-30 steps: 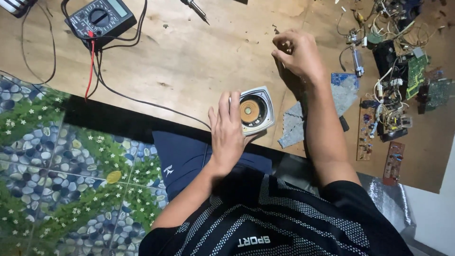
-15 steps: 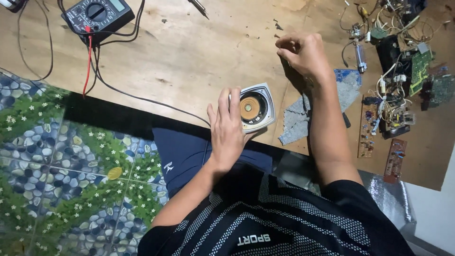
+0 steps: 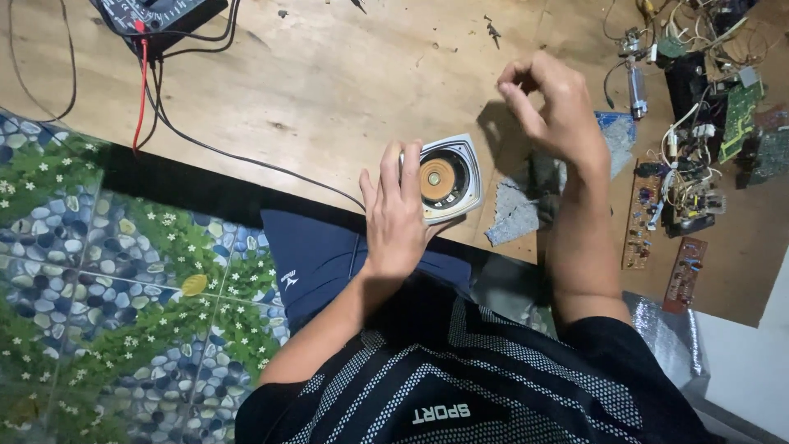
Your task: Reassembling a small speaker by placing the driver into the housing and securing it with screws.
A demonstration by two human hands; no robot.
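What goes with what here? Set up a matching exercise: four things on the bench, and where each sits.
Things:
1. small speaker
2. multimeter
3. circuit boards
4. grey cloth

Places:
a. far left corner of the wooden table, red and black leads running from it
b. under the raised right hand, beside the forearm
c. right side, among loose wires
d. at the table's near edge, left hand resting against it

Pairs: 1-d, 2-a, 3-c, 4-b

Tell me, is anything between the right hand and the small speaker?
Nothing visible. The right hand is raised above bare wooden table, apart from the speaker, which the left hand touches. The grey cloth lies beside.
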